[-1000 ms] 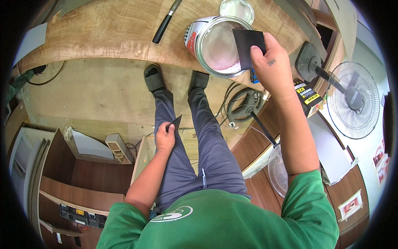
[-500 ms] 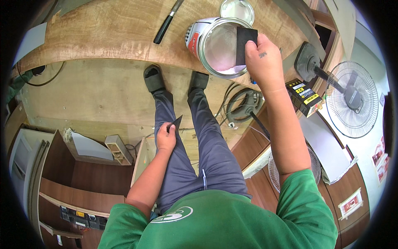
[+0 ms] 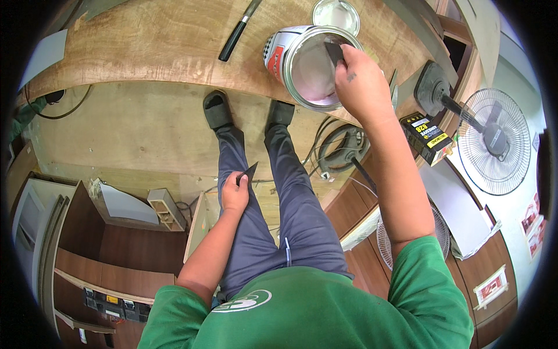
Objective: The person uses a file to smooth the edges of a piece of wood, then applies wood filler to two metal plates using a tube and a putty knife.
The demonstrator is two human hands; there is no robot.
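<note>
In my right hand [image 3: 365,82] I grip a thin, flat black spreader [image 3: 333,52], held at the mouth of an open metal can [image 3: 274,57]. Pale, pinkish-grey paste [image 3: 314,72] shows inside the can, which stands near the worktable's front edge. How far the spreader reaches into the paste is hidden by my hand. Low by my left thigh, my left hand [image 3: 236,191] is closed on a second dark, thin spreader [image 3: 250,173] with its pointed corner out. Behind the can lies a round lid [image 3: 336,16] smeared with whitish residue.
A black-handled knife [image 3: 235,38] lies on the curved wooden worktable [image 3: 151,43]. To the right are a black box [image 3: 425,137] and a standing fan [image 3: 494,139]. Another fan's base [image 3: 344,150] and cables are on the floor. Brown cabinets [image 3: 136,250] stand at the left.
My right hand has turned the spreader from broadside to slanted and shifted slightly left and nearer the can's mouth. My left hand has barely moved.
</note>
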